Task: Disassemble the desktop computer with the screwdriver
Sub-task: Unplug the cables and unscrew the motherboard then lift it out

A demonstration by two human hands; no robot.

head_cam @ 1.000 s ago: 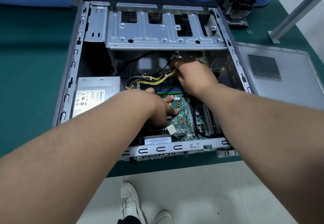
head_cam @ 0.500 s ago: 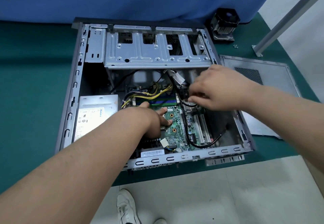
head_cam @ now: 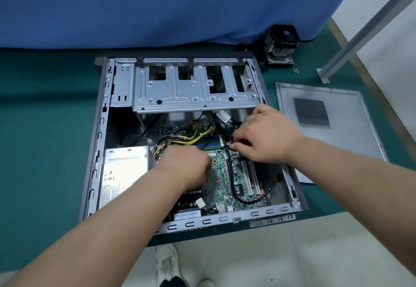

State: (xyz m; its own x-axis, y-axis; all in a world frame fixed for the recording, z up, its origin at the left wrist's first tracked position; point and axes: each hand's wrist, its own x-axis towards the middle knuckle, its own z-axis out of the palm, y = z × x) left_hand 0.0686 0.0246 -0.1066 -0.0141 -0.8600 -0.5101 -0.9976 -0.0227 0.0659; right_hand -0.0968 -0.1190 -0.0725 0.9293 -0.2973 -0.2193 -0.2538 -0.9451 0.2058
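Hands inside open grey metal computer case (head_cam: 102, 129) on green counter (head_cam: 45, 118), left hand (head_cam: 186, 163) on green motherboard (head_cam: 221, 169), finger state indeterminable, right hand (head_cam: 265, 136) fingers (head_cam: 238, 146) pinching black cable (head_cam: 228, 163).

The desktop computer (head_cam: 191, 142) lies on its side on the green desk (head_cam: 45, 129), its open side facing up and its grey metal frame exposed. Across the far end runs a silver drive cage (head_cam: 191, 91) with punched slots and holes. In the near-left corner sits the boxy silver power supply (head_cam: 123, 174) with a white label, and a bundle of yellow and black wires (head_cam: 186, 139) runs from it over the green motherboard (head_cam: 227, 174). The board lies flat on the case floor, with blue and green memory slots, white expansion slots and a black cable (head_cam: 247, 200) looping along its near-right part.
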